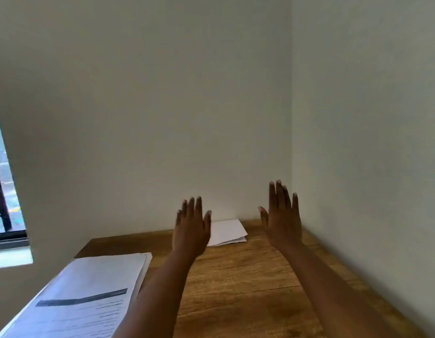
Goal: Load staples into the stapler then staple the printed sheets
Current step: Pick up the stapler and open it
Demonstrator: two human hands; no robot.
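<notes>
A thick stack of printed sheets (89, 291) lies on the left part of the wooden desk (240, 284), its top page showing a dark header bar and lines of text. My left hand (190, 228) is raised above the desk's middle, back toward me, fingers spread, holding nothing. My right hand (281, 220) is raised the same way further right, near the room corner, also empty. A small pile of white paper (227, 231) rests at the desk's far edge against the wall, between the two hands and partly hidden by the left one. No stapler or staples are in view.
Plain walls meet in a corner behind the desk at the right. A window (4, 191) with a dark frame sits at the left edge. The desk's right side runs along the right wall.
</notes>
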